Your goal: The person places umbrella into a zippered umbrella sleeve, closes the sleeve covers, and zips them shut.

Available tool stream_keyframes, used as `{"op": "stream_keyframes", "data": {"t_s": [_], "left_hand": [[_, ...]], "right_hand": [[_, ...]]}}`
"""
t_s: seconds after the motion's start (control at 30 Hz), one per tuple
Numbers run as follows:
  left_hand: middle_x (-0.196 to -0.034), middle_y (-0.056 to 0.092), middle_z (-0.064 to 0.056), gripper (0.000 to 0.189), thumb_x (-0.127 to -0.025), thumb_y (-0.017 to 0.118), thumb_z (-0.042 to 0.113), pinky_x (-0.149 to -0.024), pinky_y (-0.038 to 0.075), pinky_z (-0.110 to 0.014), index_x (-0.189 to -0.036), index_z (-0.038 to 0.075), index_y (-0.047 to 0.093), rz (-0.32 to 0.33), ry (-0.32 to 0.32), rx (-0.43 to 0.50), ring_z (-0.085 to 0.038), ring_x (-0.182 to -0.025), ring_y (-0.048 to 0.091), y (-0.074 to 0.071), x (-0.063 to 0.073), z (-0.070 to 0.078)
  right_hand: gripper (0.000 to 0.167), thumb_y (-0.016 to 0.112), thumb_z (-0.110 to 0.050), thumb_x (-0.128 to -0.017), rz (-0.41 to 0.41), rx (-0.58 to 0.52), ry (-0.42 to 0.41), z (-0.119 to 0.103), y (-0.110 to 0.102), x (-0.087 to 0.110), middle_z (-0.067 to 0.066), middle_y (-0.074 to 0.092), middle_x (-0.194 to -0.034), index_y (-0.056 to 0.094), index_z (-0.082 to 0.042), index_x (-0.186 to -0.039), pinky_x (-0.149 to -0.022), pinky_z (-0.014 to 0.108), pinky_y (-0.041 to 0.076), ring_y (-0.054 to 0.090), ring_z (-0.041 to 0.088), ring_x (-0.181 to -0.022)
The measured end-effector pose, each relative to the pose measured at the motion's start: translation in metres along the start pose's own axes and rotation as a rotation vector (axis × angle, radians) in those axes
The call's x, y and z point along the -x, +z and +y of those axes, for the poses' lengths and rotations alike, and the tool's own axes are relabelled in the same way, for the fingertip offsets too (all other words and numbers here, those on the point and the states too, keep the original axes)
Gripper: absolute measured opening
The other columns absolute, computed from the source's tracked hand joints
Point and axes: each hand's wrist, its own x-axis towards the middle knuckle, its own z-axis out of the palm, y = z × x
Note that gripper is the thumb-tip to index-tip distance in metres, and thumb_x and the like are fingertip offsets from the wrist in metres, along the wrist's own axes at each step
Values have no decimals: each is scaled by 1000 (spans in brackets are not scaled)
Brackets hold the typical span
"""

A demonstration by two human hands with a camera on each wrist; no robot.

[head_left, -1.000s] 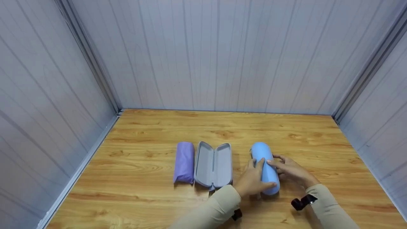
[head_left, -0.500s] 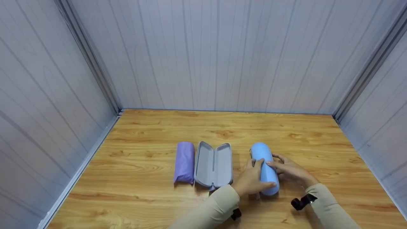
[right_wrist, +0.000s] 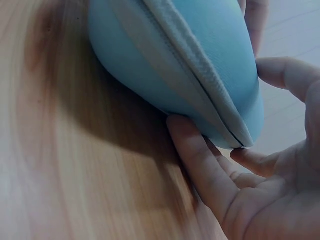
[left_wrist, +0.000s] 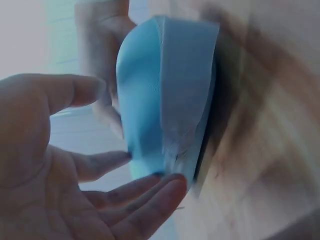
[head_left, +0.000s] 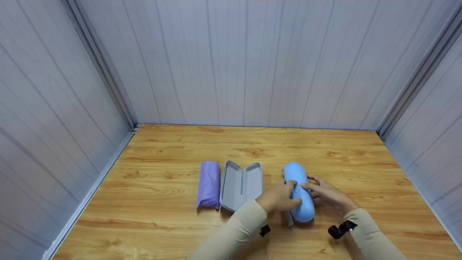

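Note:
A light-blue zip glasses case [head_left: 304, 211] lies at the right of the table, its lid down. My right hand [head_left: 330, 196] holds it from the right, thumb on the upper shell and fingers at the lower side. In the right wrist view the pale zip [right_wrist: 200, 90] runs along the edge beside those fingers. My left hand [head_left: 277, 198] is at the case's left side. In the left wrist view its fingertips reach the case near the end of a grey fabric strip [left_wrist: 187, 75], while the thumb stands apart from the shell.
Left of the blue case a grey hard case [head_left: 252, 182] lies unfolded with its lining up. Beside it is a purple wrapped bundle [head_left: 208, 184]. Pale panel walls [head_left: 231, 65] enclose the wooden table [head_left: 151, 224] at the back and sides.
The left hand has shifted slightly left and its thumb has drawn in from the near end of the blue case. The case has shifted slightly left, and its grey strip shows more. The right hand keeps its hold.

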Motion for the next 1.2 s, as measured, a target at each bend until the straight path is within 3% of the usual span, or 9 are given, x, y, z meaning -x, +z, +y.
{"op": "stream_keyframes", "data": {"t_s": [0.17,0.4,0.57,0.87,0.97,1.1,1.2], "left_hand": [[-123,66,-5,51,-98,63,35,-70,52,-20,-140,9,57,40,38,-69,-9,-89,62,-9,-8,2],[-113,71,3,34,-99,61,28,-68,52,-20,-130,18,67,167,59,-83,-7,-93,66,-25,-22,9],[-106,72,5,31,-98,61,25,-58,48,-18,-128,20,68,210,19,-61,-3,-75,61,-31,-33,10],[-93,72,1,29,-99,61,17,-56,44,-22,-127,16,69,237,-92,-3,-6,-63,51,-29,-59,0],[-101,73,1,29,-98,62,13,-59,45,-23,-126,15,70,243,-124,-14,-8,-65,53,-29,-66,-4],[-118,70,3,30,-96,63,11,-70,53,-26,-124,17,72,244,-166,-18,-10,-86,65,-28,-72,-5],[-120,70,3,30,-96,63,11,-79,55,-29,-124,19,72,237,-194,-33,-15,-100,66,-26,-76,-7]], "right_hand": [[89,61,-38,-100,-7,-7,-9,1,0,0,29,48,-139,6,0,-158,-95,46,52,61,31,-113],[86,58,-33,-102,-64,-37,-59,1,-2,2,26,50,-138,2,1,-158,-96,43,52,61,28,-113],[86,59,-34,-102,-51,-31,-48,0,-1,2,28,48,-140,5,1,-157,-96,44,51,60,30,-115],[89,62,-37,-99,-14,-44,-6,0,1,-1,32,41,-145,5,-1,-158,-97,45,51,58,33,-119],[89,62,-37,-99,0,-47,6,0,0,0,33,37,-147,6,-2,-158,-98,47,49,55,36,-122],[89,62,-38,-99,10,-42,6,1,0,1,35,34,-148,6,-2,-158,-100,48,48,52,38,-124],[89,62,-37,-99,4,-47,0,1,1,1,35,33,-148,6,-2,-158,-100,49,48,52,39,-124]]}}
